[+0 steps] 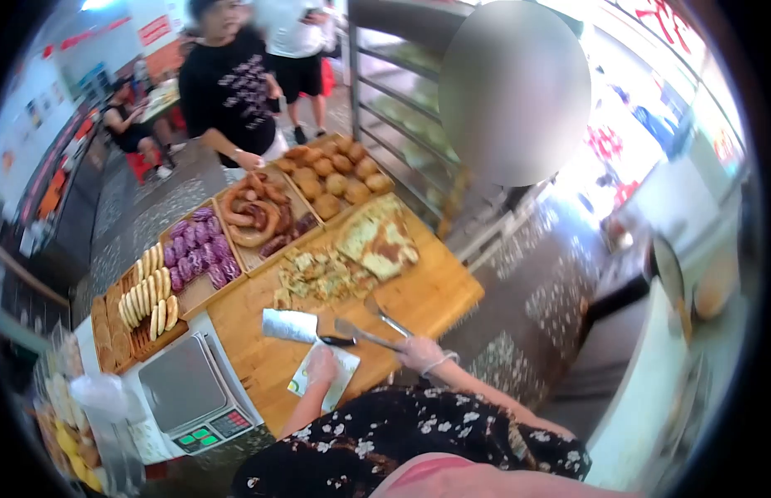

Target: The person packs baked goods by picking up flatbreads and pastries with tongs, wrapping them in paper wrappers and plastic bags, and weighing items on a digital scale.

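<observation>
My right hand (420, 355), in a clear plastic glove, grips a pair of metal tongs (390, 319) whose two arms are spread apart. Below the cleaver, my gloved left hand (321, 365) is closed on a white paper bag with green print (344, 372). The cleaver (289, 324) lies on the wooden board (431, 290), its black handle pointing right, between my hands. Farther up the board are cut pieces of flatbread (319, 274) and a larger uncut piece of flatbread (377, 241).
Trays of round buns (336, 183), sausages (257, 212), purple rolls (201, 249) and pale oblong breads (146, 296) line the far side. A digital scale (186, 382) stands left. A person in black (228, 91) stands behind the trays. A metal rack (398, 108) rises behind.
</observation>
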{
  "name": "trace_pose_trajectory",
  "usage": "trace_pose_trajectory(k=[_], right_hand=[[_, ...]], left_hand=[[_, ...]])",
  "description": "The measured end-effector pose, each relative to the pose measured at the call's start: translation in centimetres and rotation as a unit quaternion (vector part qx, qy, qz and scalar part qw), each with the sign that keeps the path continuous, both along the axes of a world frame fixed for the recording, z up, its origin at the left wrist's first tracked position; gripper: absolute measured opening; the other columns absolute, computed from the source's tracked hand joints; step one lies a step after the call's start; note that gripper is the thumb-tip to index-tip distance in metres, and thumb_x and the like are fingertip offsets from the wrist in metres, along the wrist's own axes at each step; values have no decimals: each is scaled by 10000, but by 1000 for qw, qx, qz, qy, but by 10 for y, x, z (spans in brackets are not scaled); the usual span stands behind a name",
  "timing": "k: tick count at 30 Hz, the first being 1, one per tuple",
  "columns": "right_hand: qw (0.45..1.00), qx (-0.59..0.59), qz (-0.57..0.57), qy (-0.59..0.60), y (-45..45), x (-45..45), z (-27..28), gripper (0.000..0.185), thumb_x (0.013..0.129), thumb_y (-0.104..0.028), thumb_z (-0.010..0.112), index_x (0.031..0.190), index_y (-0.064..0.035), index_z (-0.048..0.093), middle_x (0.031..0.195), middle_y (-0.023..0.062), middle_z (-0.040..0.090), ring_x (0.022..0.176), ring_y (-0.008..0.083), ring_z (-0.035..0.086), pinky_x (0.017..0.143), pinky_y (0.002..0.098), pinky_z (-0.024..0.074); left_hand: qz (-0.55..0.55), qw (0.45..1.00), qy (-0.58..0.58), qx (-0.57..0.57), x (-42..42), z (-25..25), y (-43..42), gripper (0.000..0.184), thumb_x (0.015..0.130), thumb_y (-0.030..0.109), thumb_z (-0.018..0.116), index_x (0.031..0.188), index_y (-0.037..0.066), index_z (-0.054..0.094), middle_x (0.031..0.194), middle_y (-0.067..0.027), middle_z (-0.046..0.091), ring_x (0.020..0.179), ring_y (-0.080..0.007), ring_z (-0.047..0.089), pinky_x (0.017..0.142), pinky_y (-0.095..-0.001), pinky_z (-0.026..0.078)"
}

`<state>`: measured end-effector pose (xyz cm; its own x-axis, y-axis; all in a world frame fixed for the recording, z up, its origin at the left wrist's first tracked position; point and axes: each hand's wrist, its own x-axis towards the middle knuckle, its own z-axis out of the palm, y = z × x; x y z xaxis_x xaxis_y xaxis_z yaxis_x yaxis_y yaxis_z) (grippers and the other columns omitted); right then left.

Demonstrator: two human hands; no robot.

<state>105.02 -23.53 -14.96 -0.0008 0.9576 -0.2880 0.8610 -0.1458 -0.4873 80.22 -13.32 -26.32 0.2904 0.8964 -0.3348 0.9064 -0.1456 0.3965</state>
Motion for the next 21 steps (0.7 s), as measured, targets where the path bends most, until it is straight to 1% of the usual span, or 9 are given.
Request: trace_pose_trajectory(k=[2,4,6,8,10,13,18,20,21], right_hand=[[999,2,42,-22,20,19,-10,219,807,-294,549,916,-125,635,826,149,649,791,361,628,682,477,505],[992,-19,112,-63,37,36,-29,223,817,-291,541,940,-139,649,840,136,659,801,347,636,690,469,507],[988,-18,137,-67,48,54,-46,228,820,-285,538,943,-130,651,844,137,660,806,345,638,693,466,508],[985,-15,155,-75,63,67,-60,232,823,-279,534,946,-121,652,847,138,662,812,344,639,696,464,508],[973,-11,196,-125,73,78,-56,208,841,-196,507,922,-90,667,917,149,664,850,333,648,728,440,519],[955,2,252,-159,89,92,-62,212,831,-185,506,912,-71,665,914,168,662,866,326,650,729,436,520],[941,-34,306,-138,106,113,-56,202,820,-179,509,898,-78,666,936,163,663,876,311,653,717,433,522],[947,58,311,-55,108,123,-73,173,779,-215,566,858,-83,645,788,159,644,742,365,636,647,464,509],[940,4,330,-90,114,124,-71,188,749,-203,596,891,-89,643,872,180,637,830,371,625,698,459,505]], left_hand=[[21,1000,11,-8,6,-3,6,206,851,158,502,982,33,600,1019,-211,615,967,-380,594,822,-481,477],[24,998,45,-37,-3,4,-2,222,849,166,512,1016,53,605,1056,-207,614,1005,-370,586,850,-468,468],[14,998,31,-58,-1,17,-5,217,845,142,526,1026,47,596,1079,-198,610,1004,-368,588,853,-464,467],[23,999,13,-18,-2,11,-14,181,835,115,539,996,50,589,1032,-206,609,988,-364,588,834,-460,472],[32,997,-25,69,3,9,-23,169,835,75,499,979,39,580,975,-210,602,904,-366,614,765,-466,499],[44,992,45,112,15,7,-38,154,819,91,523,962,69,577,916,-170,590,859,-355,604,716,-457,501],[76,976,90,184,38,16,-63,153,806,109,539,955,108,578,887,-123,574,847,-326,587,705,-436,497],[75,973,94,196,38,5,-67,160,804,111,540,959,115,579,886,-115,571,852,-320,582,709,-434,493],[72,969,99,213,39,2,-67,181,801,112,541,978,118,578,900,-114,573,856,-321,580,725,-436,487]])
